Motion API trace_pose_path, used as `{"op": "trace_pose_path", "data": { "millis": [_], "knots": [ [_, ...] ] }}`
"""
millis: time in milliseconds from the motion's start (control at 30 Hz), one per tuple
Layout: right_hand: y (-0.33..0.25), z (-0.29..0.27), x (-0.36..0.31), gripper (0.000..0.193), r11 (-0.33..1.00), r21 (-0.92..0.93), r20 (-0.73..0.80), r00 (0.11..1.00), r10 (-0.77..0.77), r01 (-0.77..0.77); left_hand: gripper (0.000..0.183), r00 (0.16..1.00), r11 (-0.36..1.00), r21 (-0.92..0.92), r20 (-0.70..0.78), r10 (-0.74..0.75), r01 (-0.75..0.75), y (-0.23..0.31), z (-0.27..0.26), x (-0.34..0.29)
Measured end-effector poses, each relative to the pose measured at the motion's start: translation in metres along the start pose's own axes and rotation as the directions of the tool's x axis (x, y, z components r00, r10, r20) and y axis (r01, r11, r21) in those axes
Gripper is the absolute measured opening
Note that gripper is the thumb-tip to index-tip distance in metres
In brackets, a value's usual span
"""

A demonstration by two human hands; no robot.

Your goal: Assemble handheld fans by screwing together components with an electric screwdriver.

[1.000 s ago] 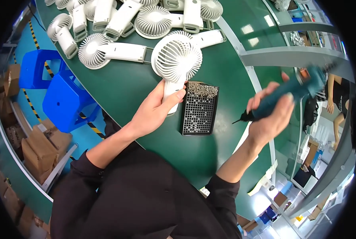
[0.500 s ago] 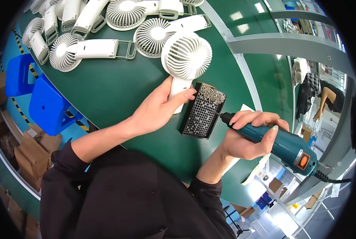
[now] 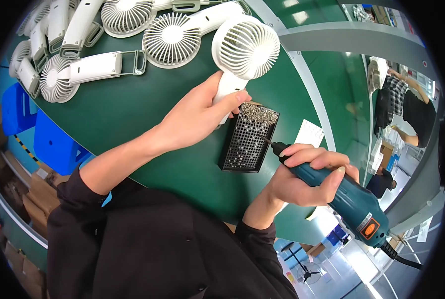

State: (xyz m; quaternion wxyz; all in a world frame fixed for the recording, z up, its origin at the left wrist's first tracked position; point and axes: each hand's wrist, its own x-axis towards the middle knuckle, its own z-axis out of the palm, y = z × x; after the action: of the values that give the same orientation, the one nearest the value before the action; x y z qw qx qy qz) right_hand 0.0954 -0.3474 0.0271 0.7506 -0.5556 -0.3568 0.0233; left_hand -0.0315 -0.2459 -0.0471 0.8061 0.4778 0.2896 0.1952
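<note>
My left hand point(image 3: 202, 110) is closed round the handle of a white handheld fan point(image 3: 246, 47), its round grille pointing away from me above the green table. In my right hand point(image 3: 309, 174) is a teal electric screwdriver point(image 3: 349, 203) with a black cord at its rear. Its thin bit reaches over a black screw tray point(image 3: 247, 142), close to the tray's right side. Loose screws heap at the tray's far end, and others sit in its grid of holes. Whether a screw is on the bit is too small to tell.
Several more white fans point(image 3: 172, 40) lie at the far left of the green table point(image 3: 117, 117). A grey metal frame point(image 3: 357, 42) crosses the far right. White paper point(image 3: 309, 133) lies right of the tray. Blue stools point(image 3: 58, 142) and cardboard boxes stand left; people are beyond at right.
The view has shifted, so the other fans appear farther left. My left hand and its fan sit slightly farther away. The screwdriver's bit has moved slightly up and left in the picture, still over the tray.
</note>
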Motion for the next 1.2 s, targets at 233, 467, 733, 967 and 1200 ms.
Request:
{"op": "trace_pose_path", "data": {
  "millis": [233,467,733,967,1200],
  "knots": [
    [0.002,-0.005,-0.011,0.023,0.999,0.012,0.049,0.998,0.046,-0.047,0.034,0.999,0.992,-0.124,0.028,-0.024,0.027,-0.012,0.006,-0.015],
    [0.01,-0.002,-0.016,0.021,0.998,0.018,0.058,0.996,0.062,-0.063,0.034,0.997,0.964,-0.258,0.065,-0.045,0.06,-0.006,-0.003,-0.013],
    [0.009,-0.003,-0.017,0.017,0.999,-0.008,0.036,0.998,0.044,-0.044,0.035,0.996,0.968,-0.245,0.075,-0.041,0.058,-0.008,-0.002,-0.013],
    [0.011,-0.003,-0.017,0.015,0.999,-0.04,0.114,0.993,0.003,0.002,0.037,0.997,0.968,-0.246,0.075,-0.034,0.052,-0.011,0.0,-0.014],
    [0.005,-0.002,-0.021,0.015,0.999,-0.013,0.023,0.998,0.05,-0.05,0.035,0.997,0.965,-0.256,0.07,-0.04,0.057,-0.012,0.003,-0.018]
  ]
}}
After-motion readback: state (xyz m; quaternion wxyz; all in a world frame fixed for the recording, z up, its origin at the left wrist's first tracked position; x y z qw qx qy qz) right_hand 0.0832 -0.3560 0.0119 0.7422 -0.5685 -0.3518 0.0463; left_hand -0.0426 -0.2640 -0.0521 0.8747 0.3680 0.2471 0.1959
